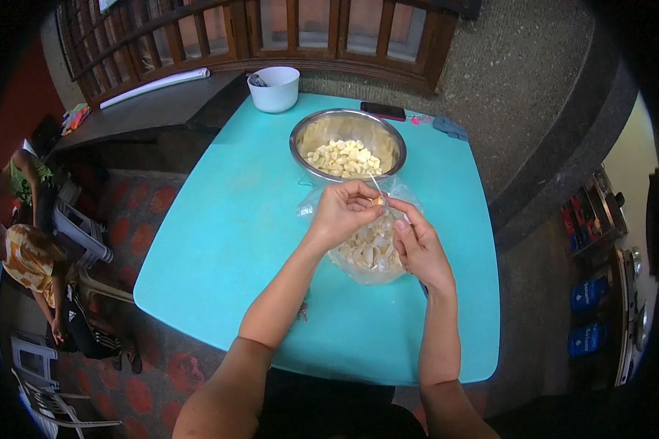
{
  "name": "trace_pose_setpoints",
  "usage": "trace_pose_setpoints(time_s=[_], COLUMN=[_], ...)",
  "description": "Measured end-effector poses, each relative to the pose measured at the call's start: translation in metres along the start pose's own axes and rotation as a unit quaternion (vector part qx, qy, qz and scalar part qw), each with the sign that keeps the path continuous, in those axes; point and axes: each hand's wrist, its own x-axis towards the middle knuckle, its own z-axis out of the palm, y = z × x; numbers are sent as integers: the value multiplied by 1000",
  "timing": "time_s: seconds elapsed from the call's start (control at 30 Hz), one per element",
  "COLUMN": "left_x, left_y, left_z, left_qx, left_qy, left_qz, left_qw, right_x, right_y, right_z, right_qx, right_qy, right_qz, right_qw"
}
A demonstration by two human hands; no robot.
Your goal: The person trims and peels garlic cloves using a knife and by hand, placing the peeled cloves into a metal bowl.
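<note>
My left hand (343, 212) pinches a garlic clove (378, 200) between thumb and fingertips. Close against it, my right hand (422, 252) is closed around what looks like a small knife (375, 181); its thin pale blade points up and away, and the handle is mostly hidden in the palm. Both hands are above a clear plastic bag (377, 276) holding garlic cloves (367, 249) with papery skins. Just beyond them stands a steel bowl (296, 146) partly filled with peeled garlic cloves (344, 157).
The turquoise table (212, 241) has a white bowl (274, 91) with something dark in it at the far left corner. At the far edge lie a dark phone (383, 110) and a grey-blue cloth (450, 128). Two people sit at left near plastic stools (84, 230).
</note>
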Motion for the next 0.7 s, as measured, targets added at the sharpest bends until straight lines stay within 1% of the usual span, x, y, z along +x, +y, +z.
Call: trace_pose_setpoints(time_s=[0.07, 0.17, 0.3, 0.37, 0.4, 0.5, 0.6, 0.7], left_x=[0, 0, 2, 1, 1, 1, 1, 0], left_y=[2, 4, 3, 8, 10, 14, 11, 11], left_z=[1, 2, -1, -3, -4, -6, -1, 1], left_qx=[-7, -61, -112, -140, -122, -85, -75, -58], left_qy=[1, -12, -37, -39, -38, -45, -55, -48], left_qz=[-1, 11, -7, -18, -14, -6, -18, -38], left_qw=[1000, 998, 993, 989, 992, 995, 996, 996], right_x=[0, 1, 2, 4, 4, -1, -4, -3], right_y=[0, 4, 7, 9, 10, 3, -5, -2], right_z=[-1, -3, -4, -10, -14, -23, -18, -16], right_qx=[35, 95, 151, 172, 182, 146, 49, -7], right_qy=[0, -4, -5, 35, 55, 28, 11, 6], right_qz=[19, 42, 52, 43, 38, 36, 70, 61], right_qw=[999, 995, 987, 984, 981, 988, 996, 998])
